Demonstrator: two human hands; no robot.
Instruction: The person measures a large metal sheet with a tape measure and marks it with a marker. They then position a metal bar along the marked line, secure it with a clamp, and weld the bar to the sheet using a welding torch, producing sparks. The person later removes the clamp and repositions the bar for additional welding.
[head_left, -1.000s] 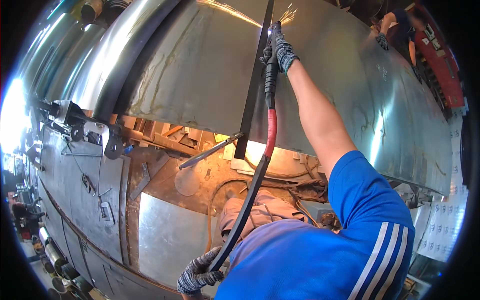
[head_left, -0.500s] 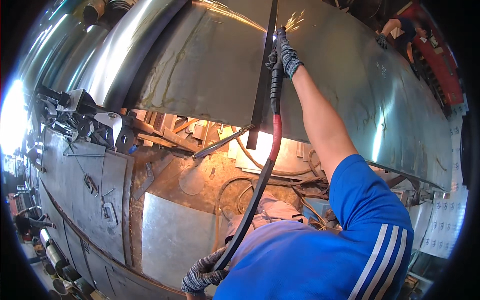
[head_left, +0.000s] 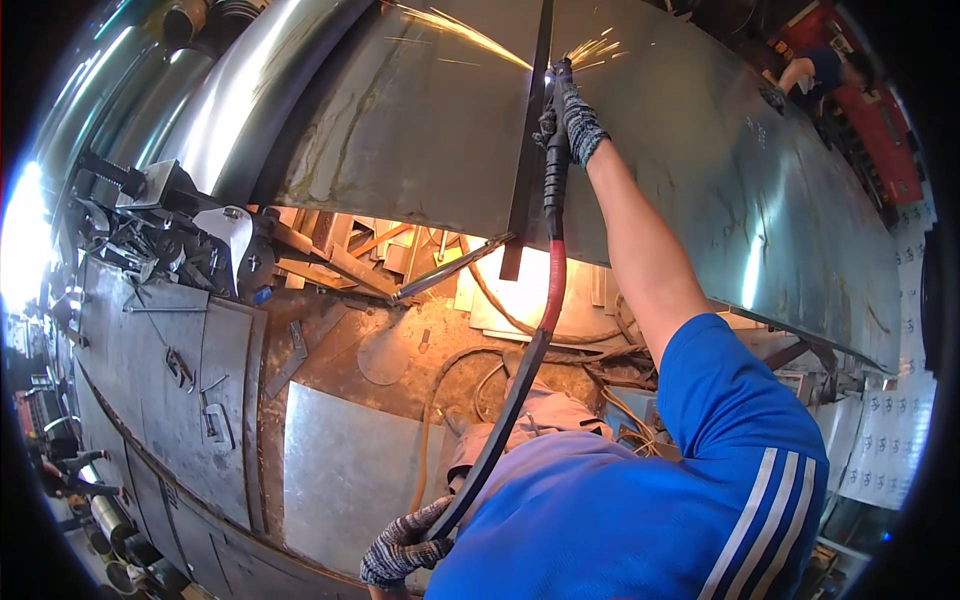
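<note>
My right hand point(head_left: 581, 122), in a grey knitted glove, is closed around the head of a cutting torch point(head_left: 553, 165) at the far middle. Bright sparks spray to both sides of the torch's tip, which meets a large grey metal sheet point(head_left: 420, 130). A long dark straight bar point(head_left: 525, 190) lies on the sheet along the torch's left side, its near end jutting past the edge. From the torch a cable with a red and black sleeve point(head_left: 556, 275) runs back toward me. Low at my waist, my gloved left hand point(head_left: 402, 550) is wrapped round that sleeve.
Curved shiny sheets point(head_left: 240, 100) stand at the far left, beside a clamp-like metal fixture point(head_left: 170, 200). A steel table point(head_left: 165, 360) bears C-clamps. Hoses point(head_left: 440, 375) and metal scraps lie on the floor below the sheet. Another person point(head_left: 820, 75) bends over its far right.
The torch and my right hand have slid slightly nearer along the bar, and the sparks have spread differently. My left hand keeps its grip. The person at far right has shifted a little.
</note>
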